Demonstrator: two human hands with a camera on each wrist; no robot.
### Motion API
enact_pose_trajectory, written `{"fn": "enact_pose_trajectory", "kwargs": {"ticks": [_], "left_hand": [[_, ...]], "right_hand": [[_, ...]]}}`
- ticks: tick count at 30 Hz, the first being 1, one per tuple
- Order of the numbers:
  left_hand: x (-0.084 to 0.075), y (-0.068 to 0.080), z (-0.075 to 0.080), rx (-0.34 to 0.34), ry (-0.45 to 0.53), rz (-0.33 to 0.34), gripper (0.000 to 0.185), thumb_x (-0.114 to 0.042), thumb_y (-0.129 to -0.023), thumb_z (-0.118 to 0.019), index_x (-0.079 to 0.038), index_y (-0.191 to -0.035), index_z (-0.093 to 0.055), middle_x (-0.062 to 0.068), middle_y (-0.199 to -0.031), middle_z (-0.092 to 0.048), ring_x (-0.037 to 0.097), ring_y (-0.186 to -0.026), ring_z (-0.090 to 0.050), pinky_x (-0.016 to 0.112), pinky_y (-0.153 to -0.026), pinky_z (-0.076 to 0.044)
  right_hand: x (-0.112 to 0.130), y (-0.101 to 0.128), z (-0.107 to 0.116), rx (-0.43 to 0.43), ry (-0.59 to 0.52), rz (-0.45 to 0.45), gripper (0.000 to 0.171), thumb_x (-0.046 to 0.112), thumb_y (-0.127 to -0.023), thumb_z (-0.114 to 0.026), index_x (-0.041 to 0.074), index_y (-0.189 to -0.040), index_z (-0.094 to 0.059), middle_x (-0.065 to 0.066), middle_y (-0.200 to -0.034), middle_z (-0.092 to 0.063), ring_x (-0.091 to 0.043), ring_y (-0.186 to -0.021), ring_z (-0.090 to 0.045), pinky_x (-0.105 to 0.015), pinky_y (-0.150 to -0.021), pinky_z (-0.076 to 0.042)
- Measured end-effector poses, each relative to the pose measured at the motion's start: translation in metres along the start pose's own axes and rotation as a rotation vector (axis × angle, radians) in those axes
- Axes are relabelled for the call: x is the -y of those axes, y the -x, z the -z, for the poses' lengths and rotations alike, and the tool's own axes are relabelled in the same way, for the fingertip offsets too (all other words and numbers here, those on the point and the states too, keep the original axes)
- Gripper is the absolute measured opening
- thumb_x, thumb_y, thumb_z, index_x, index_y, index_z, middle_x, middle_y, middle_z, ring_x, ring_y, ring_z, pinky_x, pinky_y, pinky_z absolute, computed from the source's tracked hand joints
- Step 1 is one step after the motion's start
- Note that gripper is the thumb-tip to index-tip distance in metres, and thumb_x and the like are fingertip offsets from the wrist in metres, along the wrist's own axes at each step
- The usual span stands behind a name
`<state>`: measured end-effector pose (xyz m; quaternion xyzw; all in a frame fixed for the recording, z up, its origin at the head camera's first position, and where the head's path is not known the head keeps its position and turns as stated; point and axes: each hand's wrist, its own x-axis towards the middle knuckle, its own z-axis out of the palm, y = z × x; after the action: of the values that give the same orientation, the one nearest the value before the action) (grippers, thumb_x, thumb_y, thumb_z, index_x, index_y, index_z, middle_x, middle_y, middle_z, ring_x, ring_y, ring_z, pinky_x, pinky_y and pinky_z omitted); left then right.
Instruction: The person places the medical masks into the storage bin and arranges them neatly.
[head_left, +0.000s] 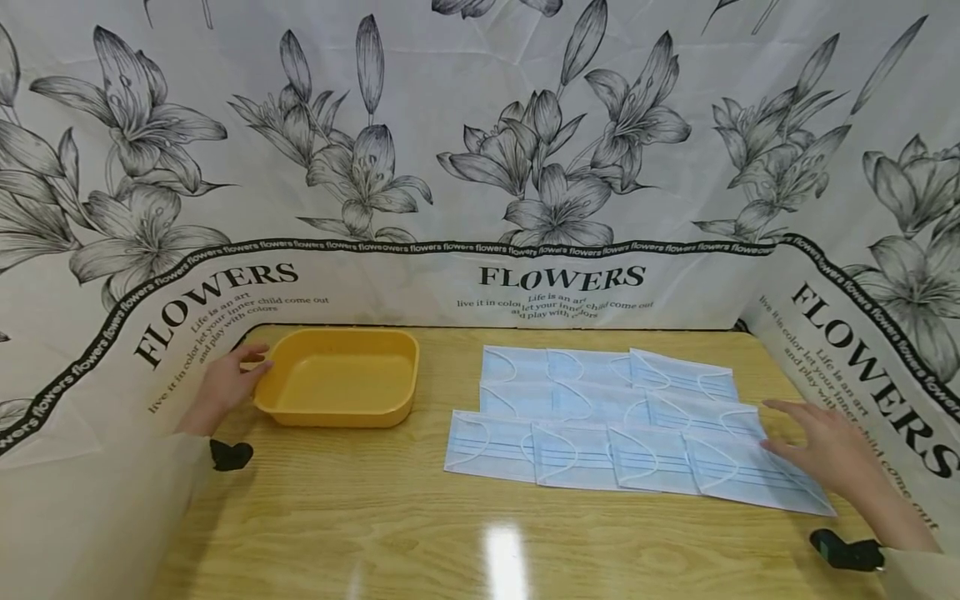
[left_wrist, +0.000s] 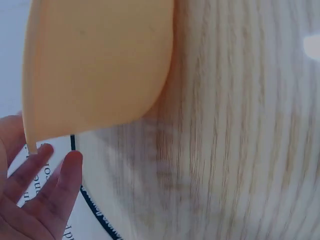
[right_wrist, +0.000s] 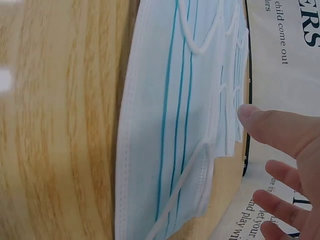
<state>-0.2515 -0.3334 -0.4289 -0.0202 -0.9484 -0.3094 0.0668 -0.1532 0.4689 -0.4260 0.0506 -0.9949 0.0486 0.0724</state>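
Observation:
A yellow plastic basin (head_left: pixel 337 410) stands at the left on the wooden table. My left hand (head_left: pixel 228 383) is at its left end, fingers spread right by the rim; in the left wrist view the fingers (left_wrist: pixel 70 170) are loosely extended around the basin's corner. Blue and white disposable face masks (head_left: pixel 577 454) lie in three overlapping rows right of centre, their white ear loops on top. Beside the right end of the front rows hovers my right hand (head_left: pixel 828 446), thumb and fingers apart, holding nothing. The right wrist view shows its thumb (right_wrist: pixel 270 127) close by the nearest masks (right_wrist: pixel 150 125).
A white cloth (head_left: pixel 420 287) printed with flowers and lettering screens the back and both sides of the table (head_left: pixel 360 508). Black straps (head_left: pixel 231 455) sit at both wrists. Bare wood shows between basin and masks and along the front, with a bright light reflection.

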Motion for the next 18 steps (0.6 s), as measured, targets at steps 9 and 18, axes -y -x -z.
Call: {"fn": "enact_pose_trajectory", "kwargs": {"ticks": [9,18], "left_hand": [[0.002,0.001,-0.004,0.01,0.035,0.036,0.046,-0.024,-0.101,-0.05,0.009,-0.132,-0.051,0.035,-0.116,-0.058,0.046,-0.104,-0.057,0.019,-0.058,-0.048],[0.003,-0.003,-0.002,0.077,0.154,0.09,0.048,-0.022,-0.1,-0.052,0.01,-0.135,-0.047,0.036,-0.115,-0.057,0.007,-0.071,-0.059,0.021,-0.056,-0.052]], "right_hand": [[-0.019,0.006,-0.008,0.115,-0.181,-0.131,0.085,0.045,-0.078,-0.077,-0.007,-0.137,-0.043,-0.038,-0.125,-0.05,-0.053,-0.099,-0.053,-0.057,-0.071,-0.046],[-0.03,0.007,-0.014,0.152,-0.274,-0.183,0.085,0.043,-0.08,-0.076,-0.011,-0.134,-0.041,-0.042,-0.122,-0.048,-0.054,-0.096,-0.055,-0.052,-0.071,-0.05]]}}
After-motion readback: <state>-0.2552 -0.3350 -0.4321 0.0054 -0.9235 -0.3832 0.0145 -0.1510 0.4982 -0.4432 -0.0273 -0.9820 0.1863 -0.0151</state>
